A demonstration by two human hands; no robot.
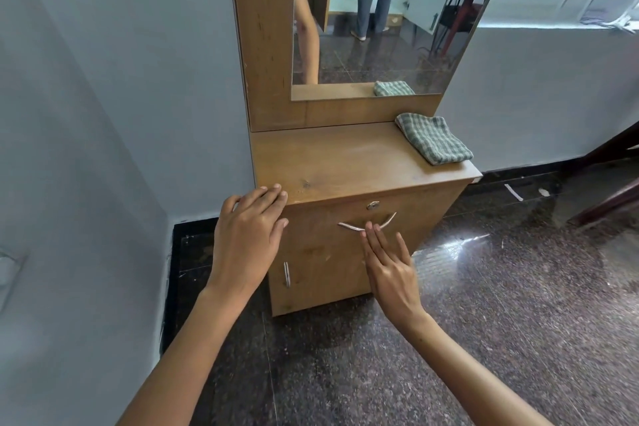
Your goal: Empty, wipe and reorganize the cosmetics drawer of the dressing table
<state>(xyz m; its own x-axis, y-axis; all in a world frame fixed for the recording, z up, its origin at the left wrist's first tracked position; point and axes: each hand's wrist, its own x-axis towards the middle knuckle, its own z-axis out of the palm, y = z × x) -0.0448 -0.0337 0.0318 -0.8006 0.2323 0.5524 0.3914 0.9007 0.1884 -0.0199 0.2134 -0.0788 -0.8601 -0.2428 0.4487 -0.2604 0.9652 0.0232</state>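
Two bare hands reach for a wooden dressing table set against a pale wall: the left hand lies with relaxed, straight fingers over the front left corner of the counter, gripping nothing, while the right hand, also flat and uncurled, touches its fingertips to the middle of the curved metal handle on the drawer. The drawer sits directly under the counter and is fully closed, a small round lock above its handle and a cupboard door with an upright bar handle below. The drawer front runs lengthwise from left to right across the unit and faces the person, so it should slide straight out toward them; the handle follows the same left-to-right line, its ends curving upward. The opening step appears barely begun. It would likely go best with the right fingers hooked behind the handle's centre, a level pull along the slide direction, and the left hand pressing on the counter to keep the light unit from shifting. If the lock is engaged, the drawer may not budge. A folded checked cloth waits on the counter's back right corner, ready for wiping, beneath a mirror.
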